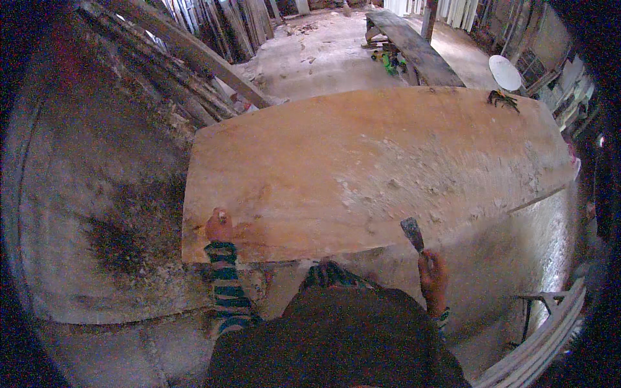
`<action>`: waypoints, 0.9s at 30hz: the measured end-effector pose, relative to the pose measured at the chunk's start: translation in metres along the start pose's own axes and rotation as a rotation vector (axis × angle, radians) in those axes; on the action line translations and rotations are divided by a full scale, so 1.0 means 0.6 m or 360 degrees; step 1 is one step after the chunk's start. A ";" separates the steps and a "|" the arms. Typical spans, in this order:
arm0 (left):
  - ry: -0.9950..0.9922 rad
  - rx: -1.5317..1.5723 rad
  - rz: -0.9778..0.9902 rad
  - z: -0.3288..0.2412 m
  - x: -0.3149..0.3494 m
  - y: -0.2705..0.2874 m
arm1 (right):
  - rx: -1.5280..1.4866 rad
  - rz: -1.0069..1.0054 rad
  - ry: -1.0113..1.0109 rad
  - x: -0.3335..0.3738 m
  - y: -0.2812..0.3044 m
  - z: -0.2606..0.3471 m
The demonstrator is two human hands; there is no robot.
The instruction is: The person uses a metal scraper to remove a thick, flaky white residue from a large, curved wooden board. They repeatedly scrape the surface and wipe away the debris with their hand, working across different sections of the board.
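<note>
A wide tan wooden panel [278, 161] lies in front of me, its right half strewn with pale flakes and scrapings. My right hand [432, 277] is closed around the handle of a scraper [411, 231]. The scraper's flat grey blade points up and away, over the panel's near edge; I cannot tell whether it touches the wood. Near the panel's left end, my left hand [220, 226] is closed in a fist at the surface. A small pale bit shows at its fingers, too small to name.
Beyond the panel stands a low bench with a dark plank top [420, 48], a green tool [391, 63] beside it. A white disc [504, 72] and a small dark object [502, 100] are at the far right. Timber [187, 58] leans far left; stacked strips [540, 339] curve at lower right.
</note>
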State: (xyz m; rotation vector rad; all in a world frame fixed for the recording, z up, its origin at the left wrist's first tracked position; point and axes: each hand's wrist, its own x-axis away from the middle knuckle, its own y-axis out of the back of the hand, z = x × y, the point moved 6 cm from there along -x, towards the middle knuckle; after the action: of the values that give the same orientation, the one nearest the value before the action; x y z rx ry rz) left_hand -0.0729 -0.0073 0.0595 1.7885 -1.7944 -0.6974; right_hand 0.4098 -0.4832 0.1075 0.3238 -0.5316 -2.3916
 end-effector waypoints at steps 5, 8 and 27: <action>-0.0634 -0.0906 -0.0026 -0.035 0.058 -0.153 | 0.0096 0.0008 0.0038 -0.002 0.018 -0.015; -0.1002 -0.0717 0.0039 -0.222 0.196 -0.318 | 0.0236 0.0008 0.0146 -0.018 0.049 -0.007; -0.0964 -0.0940 0.0520 -0.166 0.364 -0.393 | 0.0166 0.0096 0.0289 -0.024 0.133 -0.034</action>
State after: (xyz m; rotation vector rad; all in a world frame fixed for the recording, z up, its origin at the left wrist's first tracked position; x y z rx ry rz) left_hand 0.1678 -0.2268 -0.0262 0.9193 -1.8889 -1.5459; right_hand 0.4715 -0.5356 0.1270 0.5569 -0.5739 -2.2533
